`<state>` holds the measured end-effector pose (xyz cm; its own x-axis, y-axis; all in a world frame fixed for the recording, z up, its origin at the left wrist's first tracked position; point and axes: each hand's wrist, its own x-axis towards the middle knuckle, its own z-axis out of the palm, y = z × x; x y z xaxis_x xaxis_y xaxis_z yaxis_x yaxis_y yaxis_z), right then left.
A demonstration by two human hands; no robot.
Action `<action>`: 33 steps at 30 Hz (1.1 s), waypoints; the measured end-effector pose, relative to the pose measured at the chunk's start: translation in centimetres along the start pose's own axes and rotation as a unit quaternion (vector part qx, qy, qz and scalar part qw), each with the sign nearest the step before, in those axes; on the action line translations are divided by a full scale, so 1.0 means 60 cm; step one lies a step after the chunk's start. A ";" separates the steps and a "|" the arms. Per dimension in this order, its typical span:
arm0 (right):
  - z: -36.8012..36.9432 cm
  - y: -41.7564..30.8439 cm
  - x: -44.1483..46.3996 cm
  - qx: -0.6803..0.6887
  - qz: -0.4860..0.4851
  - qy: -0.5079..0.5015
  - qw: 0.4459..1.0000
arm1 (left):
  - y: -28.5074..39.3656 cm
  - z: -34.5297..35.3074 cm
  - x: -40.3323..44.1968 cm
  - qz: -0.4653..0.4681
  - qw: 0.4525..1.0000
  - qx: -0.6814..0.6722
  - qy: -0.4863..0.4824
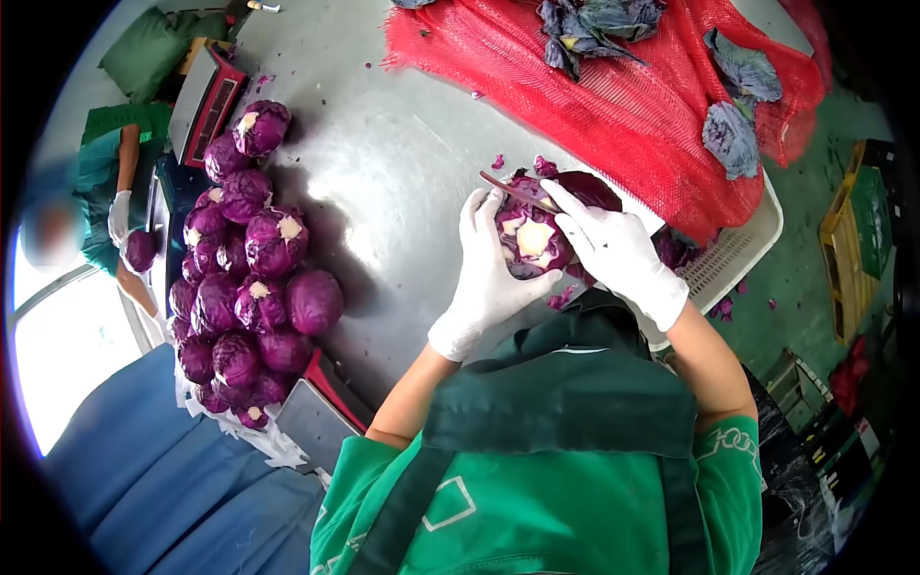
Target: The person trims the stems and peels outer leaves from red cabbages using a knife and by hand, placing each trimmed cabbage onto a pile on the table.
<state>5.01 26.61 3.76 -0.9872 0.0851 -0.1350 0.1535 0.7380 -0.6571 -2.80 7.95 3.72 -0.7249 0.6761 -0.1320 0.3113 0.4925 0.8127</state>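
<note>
A red cabbage (530,238) sits in front of me with its pale cut stem end facing up. My left hand (487,273), in a white glove, is closed round the cabbage's left and lower side. My gloved right hand (618,251) grips a knife whose thin blade (513,191) lies across the cabbage's upper edge; the handle is hidden in the palm. Behind the right fingers a dark purple leaf (589,189) shows. Small purple leaf scraps (544,166) lie on the metal table (402,172) around the cabbage.
At left stands a pile of red cabbages (254,287), beside red-edged scales (213,105). To the upper right, a red mesh bag (613,105) with dark outer leaves (733,139) drapes over a white crate (743,254). Across the table, another person's gloved hand (120,218) touches a cabbage (140,251).
</note>
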 end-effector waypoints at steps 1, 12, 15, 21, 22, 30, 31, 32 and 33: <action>0.007 0.009 0.003 -0.001 0.001 -0.002 1.000 | 0.000 0.001 -0.002 -0.001 1.000 -0.002 0.000; -0.020 0.057 0.063 0.210 0.152 0.167 0.951 | -0.020 -0.022 0.004 0.054 0.998 -0.008 -0.016; -0.015 0.006 0.046 0.011 -0.079 0.070 0.994 | -0.009 -0.052 0.045 0.149 0.980 0.058 -0.121; 0.015 0.014 0.040 0.126 0.021 0.151 0.980 | -0.042 -0.041 0.006 0.032 0.998 -0.044 -0.013; 0.014 -0.001 0.035 0.139 0.052 0.129 0.980 | -0.020 -0.022 -0.003 0.009 0.999 -0.020 0.044; -0.018 0.121 0.030 -0.067 0.166 0.181 0.967 | -0.028 0.000 0.021 0.031 0.995 -0.016 0.095; -0.041 0.080 0.032 -0.052 0.148 0.188 0.969 | -0.030 0.001 0.027 0.038 0.994 -0.034 0.096; -0.039 0.063 0.035 0.029 0.081 0.184 0.979 | -0.015 -0.009 0.031 0.063 0.993 0.032 0.098; -0.032 0.048 0.031 0.112 0.020 0.178 0.977 | -0.010 -0.019 0.037 0.075 0.993 0.062 0.060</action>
<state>3.53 30.20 3.03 -0.9268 0.3675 0.0770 0.1582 0.5682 -0.8075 -5.32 8.50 3.59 -0.7297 0.6811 0.0597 0.4893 0.4592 0.7414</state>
